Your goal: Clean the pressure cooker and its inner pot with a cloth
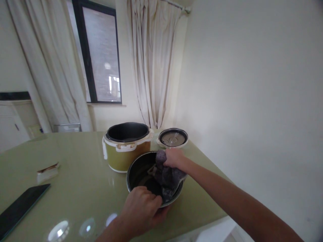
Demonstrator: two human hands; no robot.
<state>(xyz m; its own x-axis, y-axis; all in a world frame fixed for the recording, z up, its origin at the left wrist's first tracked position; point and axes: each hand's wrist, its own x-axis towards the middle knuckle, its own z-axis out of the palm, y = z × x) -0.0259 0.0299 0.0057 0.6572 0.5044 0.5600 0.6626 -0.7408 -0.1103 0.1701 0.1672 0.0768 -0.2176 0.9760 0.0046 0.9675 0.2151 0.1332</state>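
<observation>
Apparently mid-wipe; how much remains, can't tell. Green worktop [83, 188]; lidless cooker body [117, 157]; black inner pot [141, 171] just before it, outside; grey cloth [168, 178] draped in. Left grip [142, 205] clasps near rim; right grip [175, 157] bunches cloth.

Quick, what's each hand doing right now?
Left hand: closed, holding the near rim of the dark pot.
Right hand: closed, holding the gray cloth.
</observation>
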